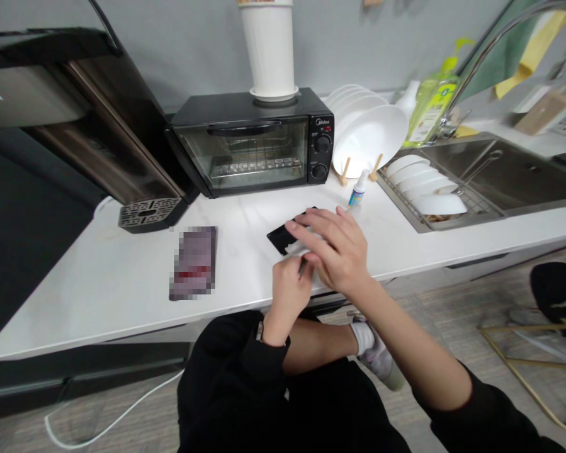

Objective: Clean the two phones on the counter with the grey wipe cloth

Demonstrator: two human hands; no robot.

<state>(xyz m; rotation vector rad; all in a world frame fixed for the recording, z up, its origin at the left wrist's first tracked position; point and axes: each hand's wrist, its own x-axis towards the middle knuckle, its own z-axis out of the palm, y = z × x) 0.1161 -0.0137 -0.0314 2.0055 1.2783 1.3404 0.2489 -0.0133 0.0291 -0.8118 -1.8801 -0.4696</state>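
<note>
My left hand (289,286) is closed at the counter's front edge, its fingers curled against my right hand. Above and beside it, my right hand (334,248) has its fingers stretched forward over a thin white cloth or tissue (306,242). Which hand grips the white piece is hard to make out. A flat black object (283,239) lies on the white counter just behind it, partly covered by my fingers. Beyond my right hand stands a small spray bottle (357,189) with a blue label. To the left, a blurred-out dark purple phone-like item (195,263) lies flat.
A black toaster oven (254,148) carries a white pot (269,50). White plates (370,138) stand in a rack beside it. The sink (523,170) with bowls (422,179) is right; a tall dark machine (117,126) is left.
</note>
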